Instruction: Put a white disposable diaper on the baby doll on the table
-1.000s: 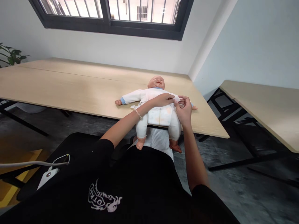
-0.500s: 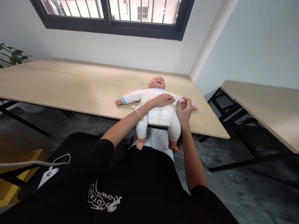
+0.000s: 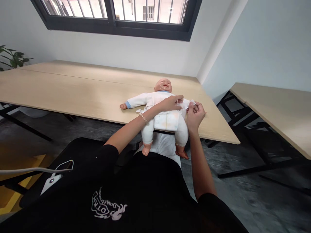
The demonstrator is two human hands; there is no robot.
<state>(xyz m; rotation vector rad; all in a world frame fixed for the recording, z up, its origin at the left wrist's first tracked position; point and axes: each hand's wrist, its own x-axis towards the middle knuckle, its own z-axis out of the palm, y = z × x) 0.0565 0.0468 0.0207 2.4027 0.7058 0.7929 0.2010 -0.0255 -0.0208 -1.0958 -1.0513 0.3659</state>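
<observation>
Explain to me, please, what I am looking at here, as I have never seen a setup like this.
Gladly. There is no machine: these are a person's two bare hands. Every picture comes from one camera worn on the head, looking forward and down, so the person's black shirt fills the bottom.

On the pale wood-coloured table a baby doll in white clothing with blue trim lies on its back, legs hanging over the near edge. Around its hips is a white diaper with a pastel print and yellow centre line.

The right hand pinches a thin white strip beside the doll's waist. The left hand reaches across the doll's belly to the strip; its exact grip is too small to tell.
</observation>
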